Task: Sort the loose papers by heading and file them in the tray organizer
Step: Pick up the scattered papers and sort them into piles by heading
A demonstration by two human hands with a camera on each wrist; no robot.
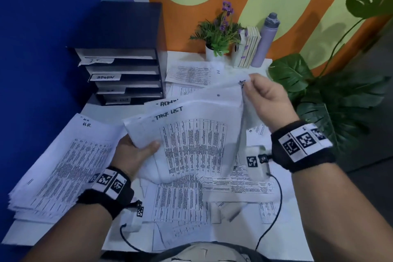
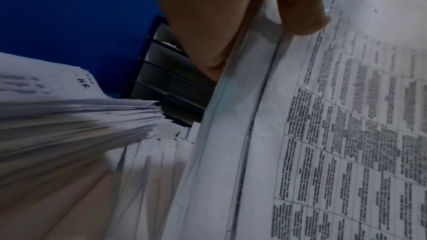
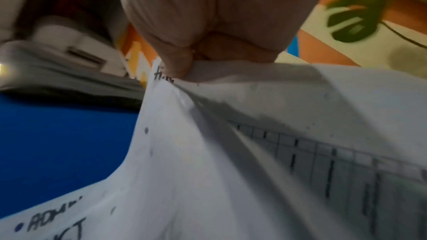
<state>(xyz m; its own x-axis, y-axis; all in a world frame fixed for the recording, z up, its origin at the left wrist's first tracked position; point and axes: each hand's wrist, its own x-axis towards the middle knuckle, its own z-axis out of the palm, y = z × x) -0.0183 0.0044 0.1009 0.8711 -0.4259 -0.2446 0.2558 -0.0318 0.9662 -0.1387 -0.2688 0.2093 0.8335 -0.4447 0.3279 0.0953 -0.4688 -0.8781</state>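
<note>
Head view: at frame centre, a sheaf of papers (image 1: pixel 191 140) headed "TASK LIST", held above the table (image 1: pixel 282 215). Left hand (image 1: pixel 136 153), lower centre-left, grip closed on the sheaf's lower-left edge, thumb on top. Right hand (image 1: pixel 268 95), upper centre-right, grip pinching the top corner of a lifted sheet (image 1: pixel 225 93). Beneath, a sheet headed "ADMIN" (image 1: pixel 168 103). At left, a thick H.R. stack (image 1: pixel 61 164) on the table. Upper left, against the blue wall, a dark tray organizer (image 1: pixel 125 74) with tabs reading "I T" and "ADMIN"; lower tabs hard to read. Along the far edge, upper centre: potted plant (image 1: pixel 219 36), books (image 1: pixel 248 49), lilac bottle (image 1: pixel 265 38).

Left wrist view: thumb and fingers (image 2: pixel 298 10) clamped on the sheaf's edge, printed tables at right; H.R. stack at left, organizer at centre.

Right wrist view: fingertips (image 3: pixel 177 61) pinching the sheet's corner at upper centre; "ADM" lettering at lower left.
</note>
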